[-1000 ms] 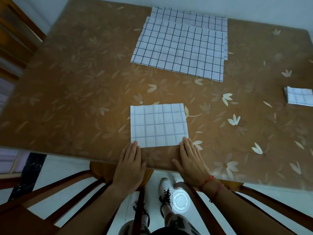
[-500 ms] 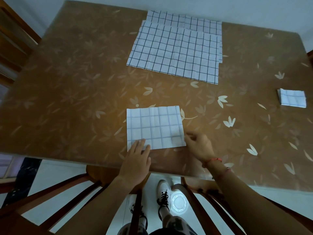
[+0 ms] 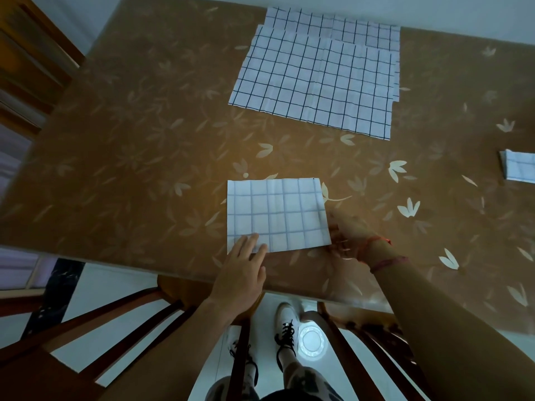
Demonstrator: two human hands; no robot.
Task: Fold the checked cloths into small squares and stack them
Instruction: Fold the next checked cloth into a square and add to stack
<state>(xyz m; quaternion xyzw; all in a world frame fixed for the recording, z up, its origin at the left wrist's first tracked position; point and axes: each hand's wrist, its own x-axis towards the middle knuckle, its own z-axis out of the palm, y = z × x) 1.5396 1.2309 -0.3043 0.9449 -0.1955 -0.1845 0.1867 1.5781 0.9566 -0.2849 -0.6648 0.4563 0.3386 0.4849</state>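
A half-folded checked cloth [image 3: 278,215] lies flat near the table's front edge. My left hand [image 3: 243,270] presses its near left corner with straight fingers. Blurred by motion, my right hand [image 3: 347,235] is at the cloth's right edge near the front corner, fingers curled onto the edge as if pinching it. Unfolded checked cloths [image 3: 315,79] lie spread in a loose pile at the far middle of the table. A small folded checked cloth [image 3: 519,169] sits at the right edge of view, partly cut off.
The brown flower-patterned table [image 3: 144,140] stretches left of the cloths. Wooden chairs [image 3: 86,328] stand below its front edge, on either side of my legs. A wooden door frame [image 3: 26,68] is at the far left.
My left hand slid forward onto the cloth's near left corner. My right hand left the front edge and moved round to the cloth's right side. The view shifted slightly.
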